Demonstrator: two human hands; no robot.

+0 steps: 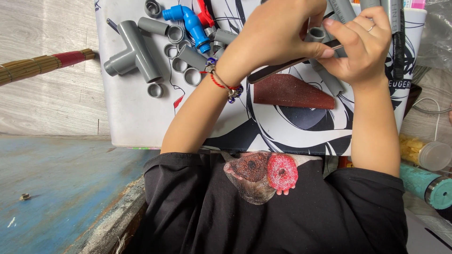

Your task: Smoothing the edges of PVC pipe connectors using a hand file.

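My left hand (278, 28), with a red cord bracelet on the wrist, is closed around a short grey pipe piece (316, 34) whose open end shows between my two hands. My right hand (365, 47) pinches a long, thin, dark flat strip (282, 69) that runs slantwise under my left hand to the pipe's mouth. A longer grey pipe (331, 81) sticks out below my right hand. Just beneath them a red-brown sheet of sandpaper (292, 91) lies on the white mat with a black drawing (136, 117).
On the mat's left part lie a grey tee fitting (132, 51), a blue valve (190, 21) and several grey pipe rings (192, 76). A broom handle (42, 63) lies at the left. A jar (426, 154) and a teal cylinder (431, 188) sit at the right.
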